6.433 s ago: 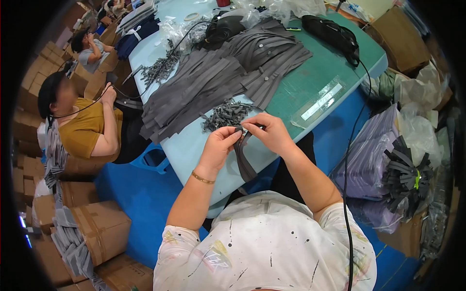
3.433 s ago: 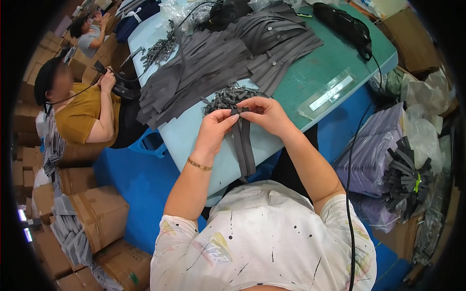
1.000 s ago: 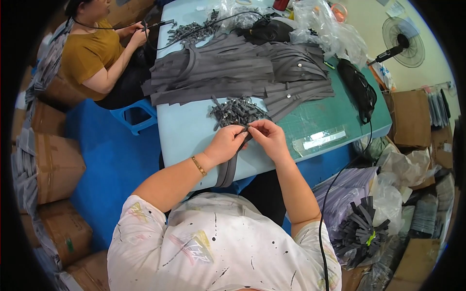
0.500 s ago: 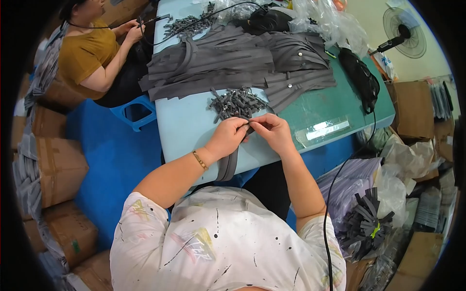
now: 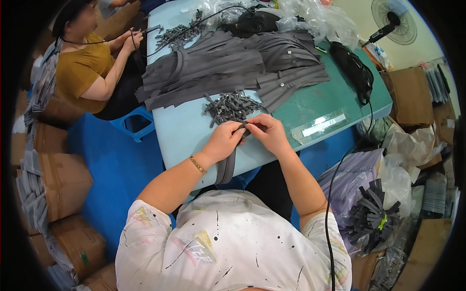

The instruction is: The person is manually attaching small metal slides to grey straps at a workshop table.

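Observation:
My left hand point(image 5: 222, 139) and my right hand point(image 5: 269, 135) meet above the near edge of the table, both closed. Their fingertips pinch the upper end of a dark grey strap point(image 5: 226, 168), whose other part hangs down past the table edge. Just beyond my fingers lies a heap of short grey strap pieces with metal clips point(image 5: 230, 105). What exactly sits between the fingertips is partly hidden.
Long grey straps point(image 5: 204, 68) cover the middle of the table point(image 5: 182, 131). A black pouch point(image 5: 354, 72) lies at the right and clear plastic bags at the back. A person point(image 5: 82, 72) works at the left beside a blue stool point(image 5: 133, 125). Cartons point(image 5: 65, 184) and a black cable point(image 5: 332, 194) flank me.
The whole view has shifted slightly. My hands stay together on the strap, with the right fingertips now pressing closer over its end.

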A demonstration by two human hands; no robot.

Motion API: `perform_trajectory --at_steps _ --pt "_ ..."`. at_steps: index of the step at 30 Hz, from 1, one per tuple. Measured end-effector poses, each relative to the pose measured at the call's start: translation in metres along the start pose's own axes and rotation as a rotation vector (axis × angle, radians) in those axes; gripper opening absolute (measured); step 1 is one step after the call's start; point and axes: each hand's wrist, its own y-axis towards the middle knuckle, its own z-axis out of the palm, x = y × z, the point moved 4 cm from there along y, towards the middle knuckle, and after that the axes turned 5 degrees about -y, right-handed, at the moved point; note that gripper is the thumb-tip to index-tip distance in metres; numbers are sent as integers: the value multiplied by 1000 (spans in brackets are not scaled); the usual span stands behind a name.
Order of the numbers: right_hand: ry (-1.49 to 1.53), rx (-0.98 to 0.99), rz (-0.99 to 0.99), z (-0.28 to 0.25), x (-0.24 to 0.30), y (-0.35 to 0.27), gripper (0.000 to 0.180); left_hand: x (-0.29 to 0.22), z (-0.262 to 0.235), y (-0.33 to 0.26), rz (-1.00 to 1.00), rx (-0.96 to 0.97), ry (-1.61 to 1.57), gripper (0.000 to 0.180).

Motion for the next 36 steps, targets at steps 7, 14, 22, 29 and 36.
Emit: perform_trajectory --at_steps 7,14,22,29,36 --pt "210 71 79 -1 -12 0 26 2 4 1 -180 4 -289 18" --pt "188 -8 53 0 -7 0 17 2 4 1 -164 32 -285 18" --pt "197 -15 61 2 -10 -1 8 -1 3 0 -141 30 -251 19" --pt "-49 -107 -19 0 0 -4 9 2 6 0 -115 5 -250 18" --pt "-59 -43 -31 2 6 -3 11 0 3 -1 -134 -16 -249 17"
